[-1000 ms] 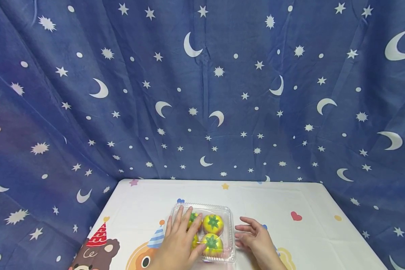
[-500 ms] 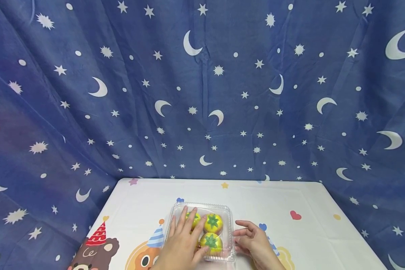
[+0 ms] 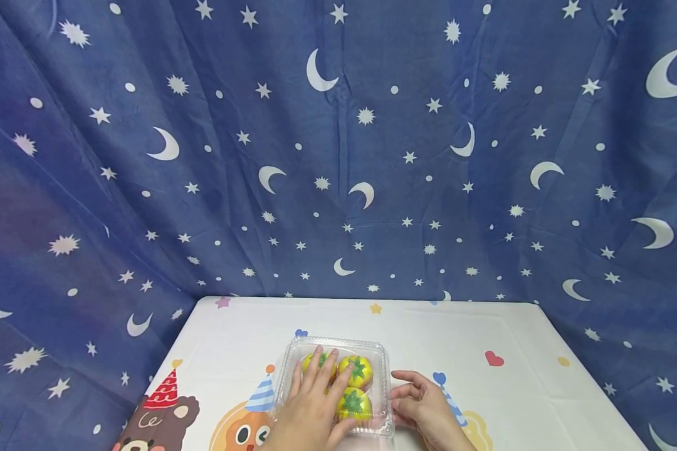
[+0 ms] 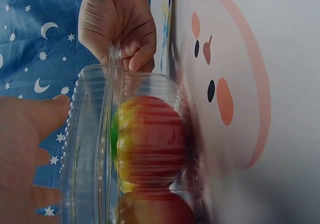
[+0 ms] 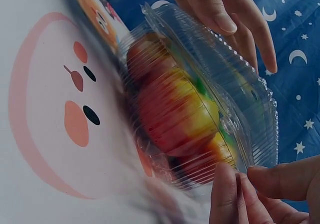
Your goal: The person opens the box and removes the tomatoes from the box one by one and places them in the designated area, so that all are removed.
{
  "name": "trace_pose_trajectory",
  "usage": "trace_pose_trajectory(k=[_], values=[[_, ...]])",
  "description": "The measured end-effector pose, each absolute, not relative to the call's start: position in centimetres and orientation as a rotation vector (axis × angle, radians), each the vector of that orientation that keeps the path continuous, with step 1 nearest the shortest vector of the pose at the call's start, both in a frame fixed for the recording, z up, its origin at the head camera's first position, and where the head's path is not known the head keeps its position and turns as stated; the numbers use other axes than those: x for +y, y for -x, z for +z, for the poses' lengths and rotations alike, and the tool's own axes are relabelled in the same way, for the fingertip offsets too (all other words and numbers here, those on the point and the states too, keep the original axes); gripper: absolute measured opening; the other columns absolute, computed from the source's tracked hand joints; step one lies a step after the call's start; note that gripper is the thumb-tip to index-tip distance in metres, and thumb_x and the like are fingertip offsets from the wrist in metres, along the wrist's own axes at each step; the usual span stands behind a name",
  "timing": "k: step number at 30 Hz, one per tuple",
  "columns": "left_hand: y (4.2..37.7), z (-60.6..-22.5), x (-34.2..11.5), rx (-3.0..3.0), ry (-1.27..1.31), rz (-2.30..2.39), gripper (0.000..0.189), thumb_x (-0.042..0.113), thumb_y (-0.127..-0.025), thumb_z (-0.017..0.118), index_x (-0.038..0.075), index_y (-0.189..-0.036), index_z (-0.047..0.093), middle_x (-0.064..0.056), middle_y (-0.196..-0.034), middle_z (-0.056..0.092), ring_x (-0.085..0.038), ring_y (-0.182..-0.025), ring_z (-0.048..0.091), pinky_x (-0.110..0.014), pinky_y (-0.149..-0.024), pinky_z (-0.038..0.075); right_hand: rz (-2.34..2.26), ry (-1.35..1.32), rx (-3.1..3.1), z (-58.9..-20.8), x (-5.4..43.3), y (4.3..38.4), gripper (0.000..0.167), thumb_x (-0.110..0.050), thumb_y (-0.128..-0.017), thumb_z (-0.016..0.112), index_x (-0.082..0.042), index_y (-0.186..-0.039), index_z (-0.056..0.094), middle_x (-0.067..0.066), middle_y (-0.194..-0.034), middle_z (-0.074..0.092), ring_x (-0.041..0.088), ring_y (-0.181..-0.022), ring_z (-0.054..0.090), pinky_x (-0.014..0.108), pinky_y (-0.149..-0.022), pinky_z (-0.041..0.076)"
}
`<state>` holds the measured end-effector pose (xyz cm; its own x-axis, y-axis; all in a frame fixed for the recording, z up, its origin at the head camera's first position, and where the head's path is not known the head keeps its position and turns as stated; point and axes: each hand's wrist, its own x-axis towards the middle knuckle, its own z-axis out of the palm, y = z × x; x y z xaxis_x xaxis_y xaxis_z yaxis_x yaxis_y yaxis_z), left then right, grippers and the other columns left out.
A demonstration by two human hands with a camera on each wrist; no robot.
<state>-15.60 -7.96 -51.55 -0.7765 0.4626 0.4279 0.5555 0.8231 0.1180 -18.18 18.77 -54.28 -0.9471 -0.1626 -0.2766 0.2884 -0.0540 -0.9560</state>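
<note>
A clear plastic clamshell container (image 3: 380,376) lies on the table, its lid down over the base. Inside are several round yellow-and-red fruits (image 3: 354,404) with green star-shaped tops. My left hand (image 3: 311,410) rests on the lid with fingers spread and straight, hiding part of the fruits on the left. At the container's right side is my right hand (image 3: 423,406), fingers bent. In the right wrist view its thumb and forefinger pinch the ridged rim (image 5: 242,156) where lid and base meet. The left wrist view shows that hand at the rim's far end too.
A white cloth (image 3: 519,369) printed with cartoon animals, hearts and stars covers the table. Behind and beside it hangs a blue curtain (image 3: 406,207) with moons and stars.
My left hand has slid a little to the right over the lid, uncovering more of the container's left side. The right hand has drawn slightly closer to the right edge.
</note>
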Motion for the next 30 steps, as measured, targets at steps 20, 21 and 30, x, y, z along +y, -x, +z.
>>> trace_pose_trajectory(k=[20, 21, 30], values=[[15.3, -52.0, -7.0, -2.478, 0.822, -0.233, 0.088, 0.062, -0.087, 0.078, 0.024, -0.16, 0.047, -0.013, -0.169, 0.043, -0.043, -0.153, 0.045, -0.062, -0.112, 0.051, -2.089, -0.102, 1.863, -54.2, 18.8, 17.7, 0.075, 0.007, -0.086, 0.073, 0.007, -0.154, 0.041, 0.004, -0.097, 0.07, 0.017, -0.081, 0.07, 0.031, -0.075, 0.065], [15.2, -52.0, -6.9, -2.475, 0.825, -0.229, 0.089, 0.062, -0.086, 0.079, 0.025, -0.161, 0.046, -0.013, -0.169, 0.043, -0.042, -0.154, 0.045, -0.062, -0.112, 0.052, -2.088, -0.102, 1.861, -54.2, 18.9, 17.6, 0.075, 0.007, -0.086, 0.073, 0.006, -0.154, 0.041, 0.004, -0.097, 0.07, 0.017, -0.081, 0.07, 0.031, -0.074, 0.065], [14.8, -52.6, -6.4, -2.472, 0.854, -0.205, 0.099, 0.062, -0.082, 0.082, 0.027, -0.165, 0.042, -0.012, -0.165, 0.048, -0.041, -0.155, 0.043, -0.06, -0.111, 0.053, -2.097, -0.139, 1.819, -54.4, 19.1, 17.3, 0.066, 0.007, -0.085, 0.074, 0.004, -0.144, 0.043, 0.002, -0.096, 0.07, 0.015, -0.078, 0.069, 0.029, -0.071, 0.064]])
